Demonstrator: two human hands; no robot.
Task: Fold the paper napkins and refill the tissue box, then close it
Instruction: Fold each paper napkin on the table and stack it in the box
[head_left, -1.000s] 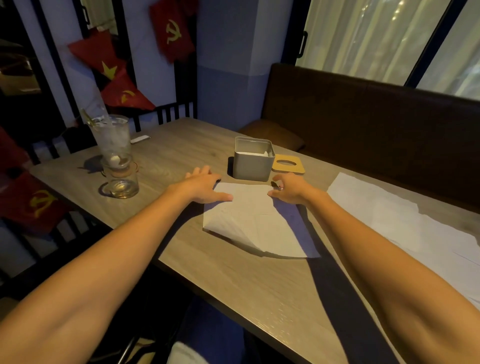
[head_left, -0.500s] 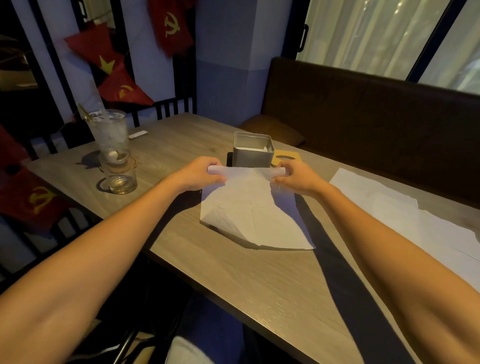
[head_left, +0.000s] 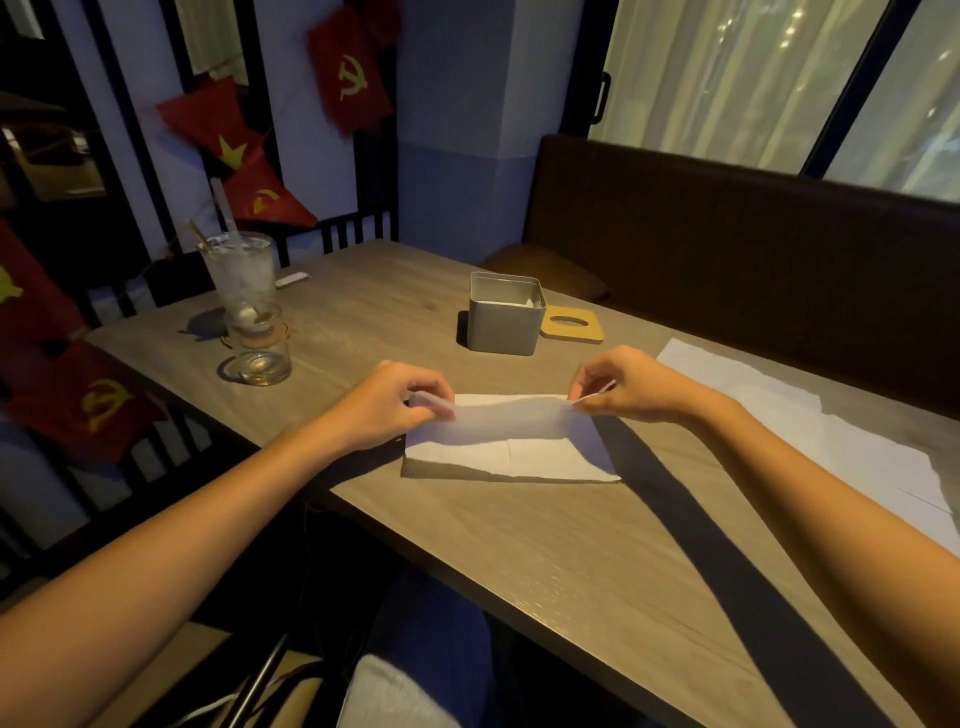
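Note:
A white paper napkin (head_left: 511, 449) lies on the wooden table (head_left: 545, 545) in front of me, its far half lifted and curled toward me. My left hand (head_left: 387, 408) pinches the napkin's far left corner. My right hand (head_left: 631, 387) pinches the far right corner. Beyond them stands the grey tissue box (head_left: 505, 322), open at the top, with white napkins inside. Its tan lid (head_left: 572, 325) with an oval slot lies flat just to the right of the box.
More unfolded white napkins (head_left: 810, 426) are spread on the table at the right. An iced drink cup with a straw (head_left: 240, 270) and a small glass (head_left: 258, 345) stand at the left. A dark bench (head_left: 727, 249) runs along the far side.
Both hands took the napkin's far edge near the box, lifted it and drew it toward me, folding the sheet over itself. The view also tilted slightly.

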